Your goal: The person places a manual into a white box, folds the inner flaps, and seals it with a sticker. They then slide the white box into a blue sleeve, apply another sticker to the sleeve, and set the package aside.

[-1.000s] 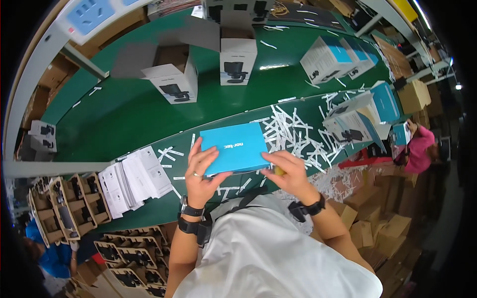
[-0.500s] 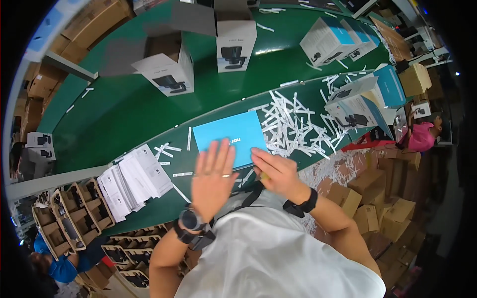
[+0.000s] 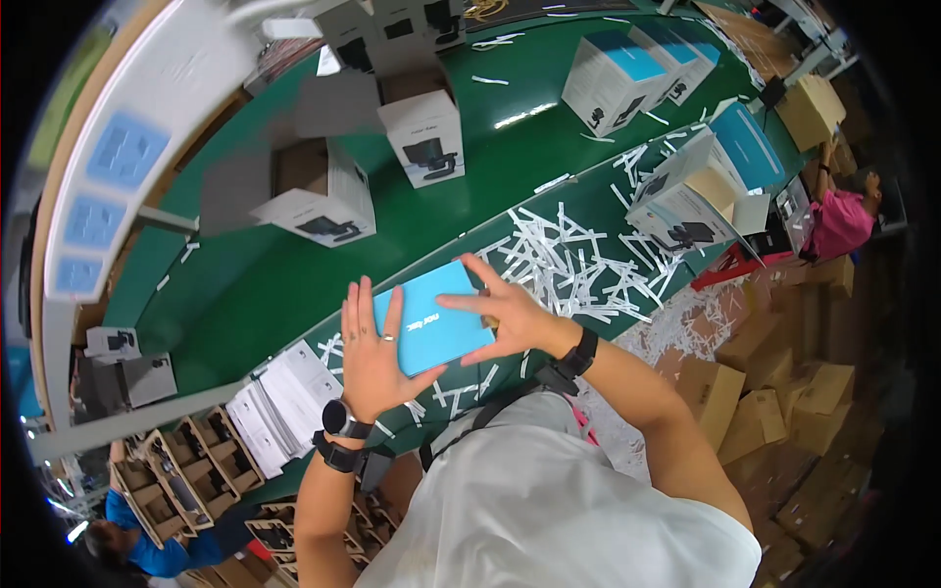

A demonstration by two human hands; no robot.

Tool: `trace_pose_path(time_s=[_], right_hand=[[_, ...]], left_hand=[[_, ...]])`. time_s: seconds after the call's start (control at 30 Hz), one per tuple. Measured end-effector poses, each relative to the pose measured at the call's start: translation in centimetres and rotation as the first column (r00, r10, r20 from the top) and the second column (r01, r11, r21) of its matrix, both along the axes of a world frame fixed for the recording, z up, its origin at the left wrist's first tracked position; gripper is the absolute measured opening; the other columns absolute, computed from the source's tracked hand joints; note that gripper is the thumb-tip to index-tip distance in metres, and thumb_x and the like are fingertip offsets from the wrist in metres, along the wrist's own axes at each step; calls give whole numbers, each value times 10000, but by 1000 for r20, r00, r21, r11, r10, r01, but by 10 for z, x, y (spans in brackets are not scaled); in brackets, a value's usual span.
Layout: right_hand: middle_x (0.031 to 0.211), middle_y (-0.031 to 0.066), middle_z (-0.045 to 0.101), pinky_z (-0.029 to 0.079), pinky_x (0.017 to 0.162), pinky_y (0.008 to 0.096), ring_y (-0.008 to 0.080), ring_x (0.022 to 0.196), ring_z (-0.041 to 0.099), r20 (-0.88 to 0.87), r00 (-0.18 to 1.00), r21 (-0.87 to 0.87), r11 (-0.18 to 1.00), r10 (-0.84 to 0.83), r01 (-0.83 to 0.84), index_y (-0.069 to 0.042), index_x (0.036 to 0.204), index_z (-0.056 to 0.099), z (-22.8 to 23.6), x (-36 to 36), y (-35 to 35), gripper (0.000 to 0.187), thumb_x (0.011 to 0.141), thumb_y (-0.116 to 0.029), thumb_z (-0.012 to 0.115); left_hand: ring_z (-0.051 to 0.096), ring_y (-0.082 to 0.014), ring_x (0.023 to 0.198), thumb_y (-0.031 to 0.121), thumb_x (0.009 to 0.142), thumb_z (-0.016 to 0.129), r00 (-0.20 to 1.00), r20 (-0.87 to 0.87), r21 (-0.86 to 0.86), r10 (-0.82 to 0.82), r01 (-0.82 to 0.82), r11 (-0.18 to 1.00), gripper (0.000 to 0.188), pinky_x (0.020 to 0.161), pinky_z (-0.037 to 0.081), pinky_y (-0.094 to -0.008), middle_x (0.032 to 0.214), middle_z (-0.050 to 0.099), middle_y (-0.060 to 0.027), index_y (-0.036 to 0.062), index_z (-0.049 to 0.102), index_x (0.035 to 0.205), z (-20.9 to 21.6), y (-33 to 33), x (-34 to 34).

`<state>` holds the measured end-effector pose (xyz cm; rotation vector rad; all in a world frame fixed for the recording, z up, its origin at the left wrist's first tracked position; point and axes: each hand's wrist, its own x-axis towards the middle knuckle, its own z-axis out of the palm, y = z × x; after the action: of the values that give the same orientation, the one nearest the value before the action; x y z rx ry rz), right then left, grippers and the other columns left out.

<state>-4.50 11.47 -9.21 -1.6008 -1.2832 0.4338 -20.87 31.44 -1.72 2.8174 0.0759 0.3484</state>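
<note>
A flat-topped blue box with white lettering is held between my two hands above the near green table. My left hand lies along its left side, fingers stretched, the index finger over the top and the thumb along the lower edge. My right hand spans the right side with fingers spread, one finger on the blue face and the thumb at the near corner. Something small and yellowish shows by the right palm; I cannot make out what it is. The underside of the box is hidden.
White paper strips lie heaped to the right. A stack of white booklets stands left, near brown trays. Open white cartons stand on the far table. Another open carton is at right. Two other people are nearby.
The blue box has turned anticlockwise. My left hand has moved from its top to its left side, and my right fingers have spread across the right side. The view has shifted.
</note>
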Motion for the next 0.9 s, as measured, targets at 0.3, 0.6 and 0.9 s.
trace_pose_path(time_s=[0.3,0.6,0.9], right_hand=[[1601,255,281,578,676,295,210,706,709,-13,1000,140,990,-11,12,-286,1311,678,-4,20,2,741,633,-469,916],[1480,296,381,469,1056,403,373,1280,549,-78,537,265,502,-840,824,-66,1285,667,7,202,-49,692,684,-306,912],[1450,324,420,516,982,461,450,1214,582,94,348,5,350,-933,937,-107,1393,560,18,263,-24,754,762,-399,851]], left_hand=[[402,-558,1264,527,655,844,992,-86,3,-89,90,996,1044,1064,332,-631,1412,377,-368,57,437,1494,3,8,21],[521,-448,1230,176,799,770,995,75,238,-70,50,970,711,1013,454,-505,1405,510,-248,128,506,1457,55,40,237],[635,-328,1038,3,769,626,998,60,342,-21,0,940,241,914,483,-428,1031,700,-110,99,739,960,18,52,203]])
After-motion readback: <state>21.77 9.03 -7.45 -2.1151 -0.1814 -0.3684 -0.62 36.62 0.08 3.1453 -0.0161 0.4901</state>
